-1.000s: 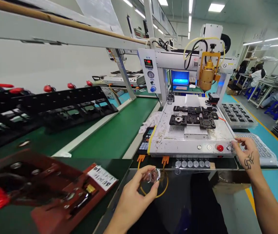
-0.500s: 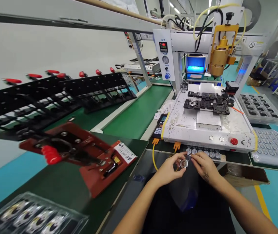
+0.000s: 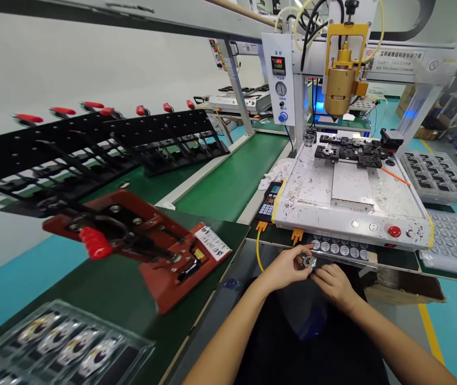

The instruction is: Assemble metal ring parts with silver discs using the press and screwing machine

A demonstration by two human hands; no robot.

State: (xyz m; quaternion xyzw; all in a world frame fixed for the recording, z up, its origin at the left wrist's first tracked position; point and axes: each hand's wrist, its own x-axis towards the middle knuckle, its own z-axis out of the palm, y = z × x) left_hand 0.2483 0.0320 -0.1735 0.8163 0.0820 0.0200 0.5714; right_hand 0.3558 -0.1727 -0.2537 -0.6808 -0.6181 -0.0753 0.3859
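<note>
My left hand (image 3: 292,267) pinches a small round metal part (image 3: 309,261) with a shiny ring and pale centre, like a watch case, between thumb and fingers. My right hand (image 3: 334,283) is closed, its fingertips at the lower right edge of the same part; exactly what they pinch there is partly hidden. Both hands are above my lap, in front of the white dispensing machine (image 3: 348,220). Just beyond them lies a strip of round, pale printed discs (image 3: 334,248). A black fixture (image 3: 348,149) on the machine bed holds another small metal part (image 3: 327,152).
A brass dispensing head (image 3: 338,88) hangs over the bed. To the left are a red clamp press (image 3: 164,256), black clamp racks (image 3: 164,141) and a clear tray of metal parts (image 3: 132,358). Trays of dark parts (image 3: 436,174) and bagged discs (image 3: 456,240) are on the right.
My right fingers have moved from the part's upper right to its lower right edge, and the part has turned. The dispensing head has moved left; the fixture has slid back.
</note>
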